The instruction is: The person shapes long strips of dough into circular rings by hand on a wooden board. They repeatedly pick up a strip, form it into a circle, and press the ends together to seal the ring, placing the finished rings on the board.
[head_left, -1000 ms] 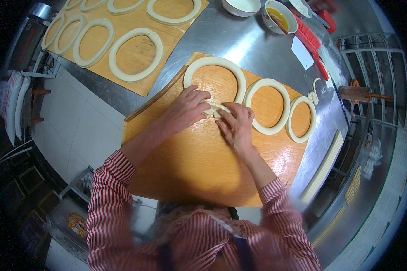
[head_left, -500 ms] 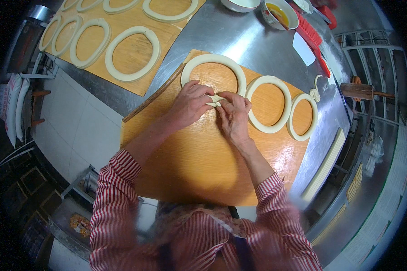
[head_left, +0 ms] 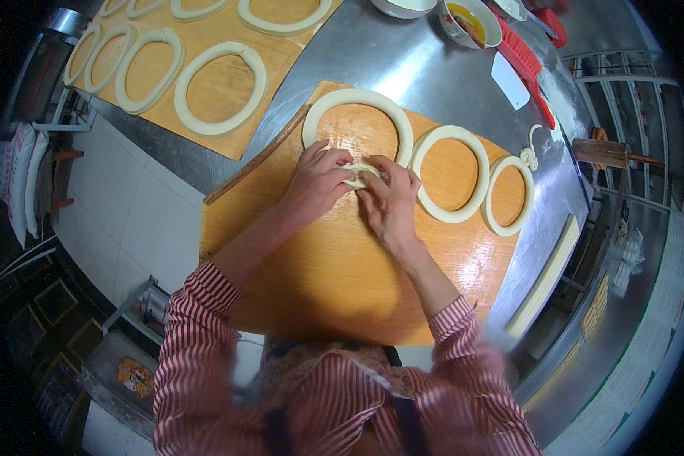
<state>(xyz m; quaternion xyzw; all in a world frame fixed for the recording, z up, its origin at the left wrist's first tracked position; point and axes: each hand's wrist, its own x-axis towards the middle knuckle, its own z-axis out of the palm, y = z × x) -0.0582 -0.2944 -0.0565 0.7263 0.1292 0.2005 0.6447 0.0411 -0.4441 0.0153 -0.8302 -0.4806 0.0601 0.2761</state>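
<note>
On the wooden board (head_left: 334, 266), my left hand (head_left: 318, 185) and my right hand (head_left: 390, 199) meet at the lower side of a large pale dough ring (head_left: 357, 97). Both sets of fingers are curled onto the joint (head_left: 357, 175), pinching and pressing the dough, and partly hide it. To the right lie a second dough ring (head_left: 451, 133) and a narrower one (head_left: 509, 163), with a small twisted dough scrap (head_left: 529, 158) past them. A thin dark wooden stick (head_left: 254, 156) lies along the board's left edge.
Another board (head_left: 152, 121) at upper left holds several dough rings. On the steel table (head_left: 304, 64) stand bowls (head_left: 471, 23), a red brush (head_left: 528, 76) and a white scraper (head_left: 509, 80). A long pale strip (head_left: 543, 277) lies at the right edge, near metal racks (head_left: 623, 114).
My fingers have shifted on the joint, pressing the dough together, with the right hand slightly higher and further left than a second ago. The whole view has moved slightly.
</note>
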